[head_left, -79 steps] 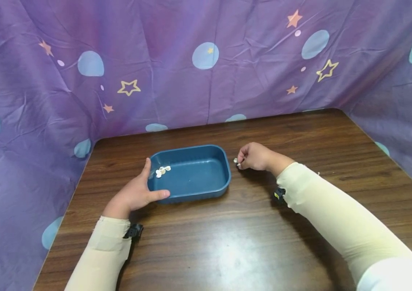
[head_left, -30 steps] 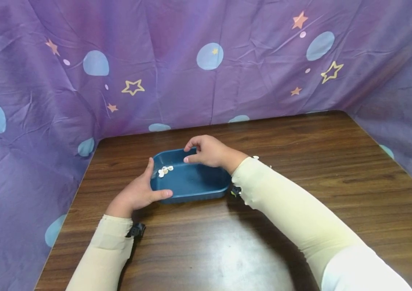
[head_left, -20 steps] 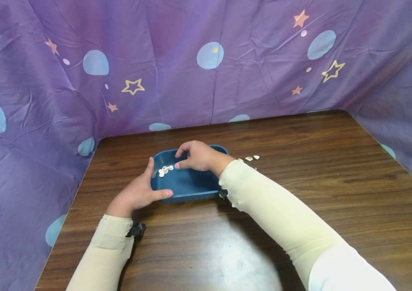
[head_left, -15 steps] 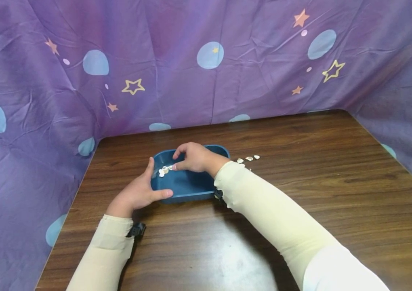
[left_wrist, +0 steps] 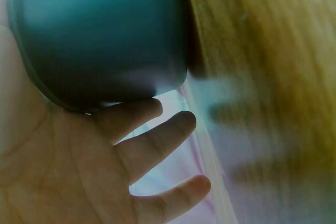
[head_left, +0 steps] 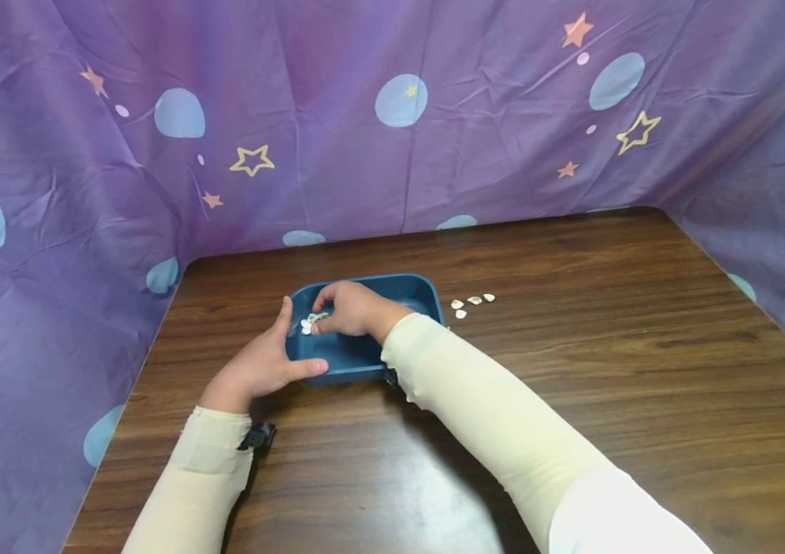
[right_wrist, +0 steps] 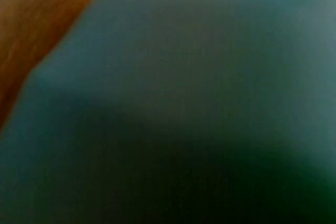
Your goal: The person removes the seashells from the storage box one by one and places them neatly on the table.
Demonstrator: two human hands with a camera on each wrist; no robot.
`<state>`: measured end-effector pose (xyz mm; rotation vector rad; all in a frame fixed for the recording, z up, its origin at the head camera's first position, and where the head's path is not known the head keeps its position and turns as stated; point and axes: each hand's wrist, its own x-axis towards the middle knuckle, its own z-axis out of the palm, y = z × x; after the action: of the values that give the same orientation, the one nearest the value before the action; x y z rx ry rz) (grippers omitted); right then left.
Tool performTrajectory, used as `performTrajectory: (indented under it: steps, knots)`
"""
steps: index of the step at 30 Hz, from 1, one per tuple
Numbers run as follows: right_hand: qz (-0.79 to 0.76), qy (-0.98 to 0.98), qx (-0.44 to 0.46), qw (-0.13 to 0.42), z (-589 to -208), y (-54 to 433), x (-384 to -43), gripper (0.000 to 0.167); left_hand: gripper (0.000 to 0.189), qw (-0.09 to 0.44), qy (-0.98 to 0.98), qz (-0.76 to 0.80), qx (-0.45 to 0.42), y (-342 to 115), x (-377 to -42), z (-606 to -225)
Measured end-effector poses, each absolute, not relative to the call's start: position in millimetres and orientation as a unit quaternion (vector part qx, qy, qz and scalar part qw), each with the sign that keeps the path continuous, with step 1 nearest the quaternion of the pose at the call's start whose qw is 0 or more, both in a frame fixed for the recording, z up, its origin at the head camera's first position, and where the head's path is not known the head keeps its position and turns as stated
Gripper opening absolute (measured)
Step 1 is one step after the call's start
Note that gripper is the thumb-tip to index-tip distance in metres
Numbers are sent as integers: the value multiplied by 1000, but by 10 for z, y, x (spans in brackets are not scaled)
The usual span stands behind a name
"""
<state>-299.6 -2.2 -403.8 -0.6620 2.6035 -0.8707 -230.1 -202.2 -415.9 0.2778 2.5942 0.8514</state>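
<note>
A shallow blue plastic tray (head_left: 345,355) stands on the table in the head view. My left hand (head_left: 257,368) holds its left end, thumb over the near rim. In the left wrist view several fingers (left_wrist: 157,142) stretch out under the tray's end. Several small white shells (head_left: 305,325) lie clustered inside near that end. My right hand (head_left: 352,309) reaches into the tray, thumb and index finger apart on either side of the shells and partly covering them. Whether it touches one is unclear. The right wrist view is a blur with a strip of skin (right_wrist: 37,24).
Several more white shells (head_left: 475,300) lie on the brown wooden table (head_left: 607,308) just right of the tray. A purple curtain (head_left: 337,154) with stars and planets hangs behind and at both sides. Black wrist cameras sit under both wrists.
My right hand has come left from the shells on the table into the tray, down to the cluster at its left end. The left hand and the tray have stayed put.
</note>
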Motion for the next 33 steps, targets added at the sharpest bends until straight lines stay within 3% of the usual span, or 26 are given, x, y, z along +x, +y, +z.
performTrajectory:
  steps: [14,33]
  knots:
    - [-234,927,-205,210,-4101,-52,-3024,57,132,200,929,298,87,-2027,-2291,-4141]
    - [-261,929,-196,176,-4154,-10,-3051,20,133,193,933,291,92,-2013,-2297,-4161]
